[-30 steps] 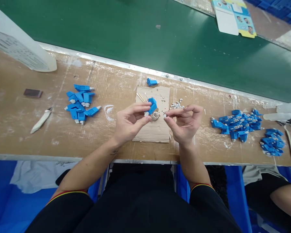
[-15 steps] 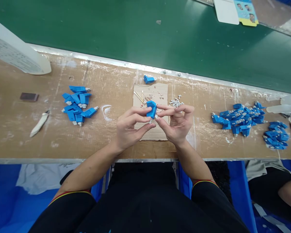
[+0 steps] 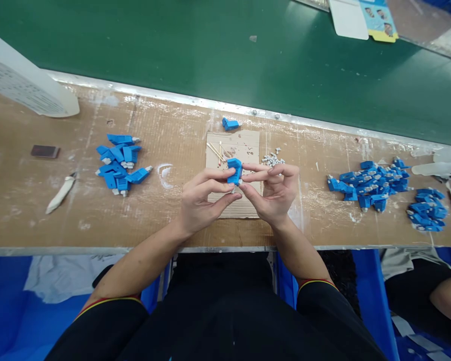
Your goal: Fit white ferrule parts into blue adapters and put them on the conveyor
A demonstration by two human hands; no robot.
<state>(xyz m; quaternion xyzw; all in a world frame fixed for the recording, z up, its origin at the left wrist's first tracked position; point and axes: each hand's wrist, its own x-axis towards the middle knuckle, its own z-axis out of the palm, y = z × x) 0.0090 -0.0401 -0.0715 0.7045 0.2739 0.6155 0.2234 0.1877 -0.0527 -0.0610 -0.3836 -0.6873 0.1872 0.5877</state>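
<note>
- The left hand (image 3: pixel 201 200) is nearly closed, thumb and fingertips pinching an angular blue plastic piece (image 3: pixel 233 172) at the frame's centre, above a tan rectangular cardboard sheet (image 3: pixel 240 209).
- The right hand (image 3: pixel 276 195) has thumb and fingertips drawn almost together at the piece's lower right edge, seemingly around a small white bit (image 3: pixel 240 181).
- The step in hand looks like pressing that bit onto the piece; the next move likely calls for a firm left pinch and careful right-hand alignment.
- Counted: one piece held; one lone blue piece (image 3: pixel 231 124) at upper centre; one cluster of blue pieces (image 3: pixel 116 168) at left, two at right, overlapping too much to count singly.
- One heap of tiny grey-white bits (image 3: pixel 272 160) right of centre, too small to count.
</note>
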